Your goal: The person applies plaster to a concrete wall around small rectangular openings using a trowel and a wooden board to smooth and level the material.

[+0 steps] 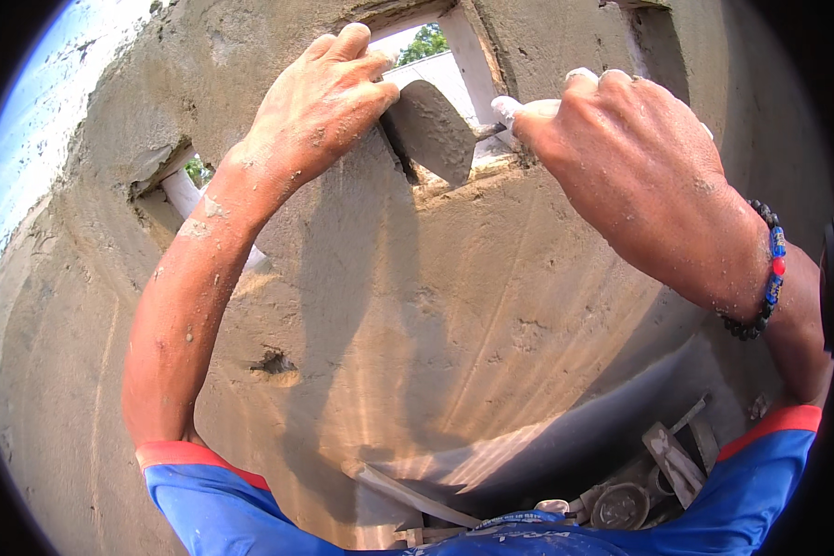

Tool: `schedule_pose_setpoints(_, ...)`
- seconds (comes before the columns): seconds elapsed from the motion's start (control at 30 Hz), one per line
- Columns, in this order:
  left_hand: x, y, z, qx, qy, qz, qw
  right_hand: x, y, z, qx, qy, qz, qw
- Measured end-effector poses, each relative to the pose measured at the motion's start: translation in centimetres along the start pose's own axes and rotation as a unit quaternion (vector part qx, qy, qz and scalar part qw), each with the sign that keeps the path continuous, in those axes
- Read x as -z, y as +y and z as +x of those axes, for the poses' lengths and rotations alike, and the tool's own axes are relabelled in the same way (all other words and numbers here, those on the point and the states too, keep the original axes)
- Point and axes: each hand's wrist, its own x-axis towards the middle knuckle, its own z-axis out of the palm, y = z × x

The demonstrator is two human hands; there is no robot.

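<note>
Head view: right hand (635, 171) gripping a trowel (433, 136) by its pale handle (545, 107), thumb forward along it. Blade sits left of that hand, between both hands, grey and mortar-coated, tip angled down. Left hand (329, 107) has fingers curled at the left side of a wall opening (473, 60), thumb right at the blade's upper left edge. Looks like contact; can't tell if it's pinching the blade or something behind it.

Blade overlaps the opening's lower left corner. Rough sill (491, 170) runs just below the blade, toward the right hand. Plastered wall (528, 269) fills the area below both hands; second, smaller opening (174, 190) is left of the left forearm. Round container (621, 507) well below the right hand, beside some mortar-smeared pieces.

Handling notes, my judgement: steer from the right wrist, use the left thumb only as a light guide, off the thin edge. Low blade angle, even pressure, short strokes along the sill. Mind the tip; it could gouge the wall face below. Corner looks tight, so ease off pressure there or the edge may crumble. Wet fingers could slip, so firm grip on the handle.
</note>
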Motion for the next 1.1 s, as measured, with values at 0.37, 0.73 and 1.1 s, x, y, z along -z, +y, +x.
schedule_pose_setpoints(0.37, 0.3, -1.3, 2.6, -0.081, -0.019, 0.046, 0.995, -3.5, 3.0, 0.2, 0.036, 0.125, 0.051, 0.99)
schedule_pose_setpoints(0.73, -0.3, -1.4, 4.3, -0.103, -0.039, 0.073, 0.991, -6.0, 4.2, 0.5, 0.033, 0.161, 0.009, 0.986)
schedule_pose_setpoints(1.1, -0.7, -0.6, 4.3, -0.059, -0.057, 0.087, 0.993, -7.5, 5.2, 1.0, 0.029, 0.153, 0.033, 0.987)
